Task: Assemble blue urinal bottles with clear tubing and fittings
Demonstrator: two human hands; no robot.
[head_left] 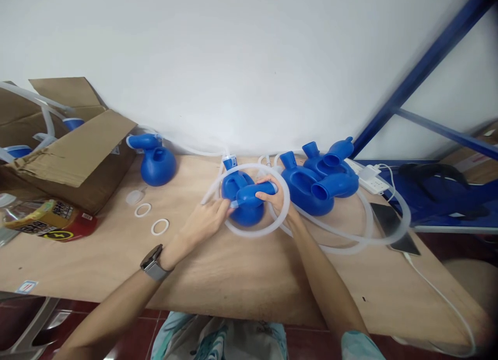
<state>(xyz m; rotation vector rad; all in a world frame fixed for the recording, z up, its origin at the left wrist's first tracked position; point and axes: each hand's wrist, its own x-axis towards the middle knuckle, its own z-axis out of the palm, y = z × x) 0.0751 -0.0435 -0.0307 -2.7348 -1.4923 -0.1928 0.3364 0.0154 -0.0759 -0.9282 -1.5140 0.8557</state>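
Observation:
A blue plastic urinal bottle (249, 216) stands on the wooden table in front of me. My right hand (272, 194) wraps around its blue spout (252, 194) from the right, thumb on top. At the spout's left end, the fingers of my left hand (213, 215) are closed in a pinch on a small translucent tip (234, 204). A milky clear hose (286, 209) loops around the spout and my right hand, passing close to my left hand. Behind the bottle rises a blue cup-shaped end piece (230, 162) with a hose on it.
More blue bottles (307, 191) stand right with looped hoses, another bottle (157, 165) left. Two white rings (160, 226) and a clear cap (134, 196) lie leftward. An open cardboard box (97, 163), drink bottle (66, 222), power strip (371, 182) and phone (395, 227) flank them.

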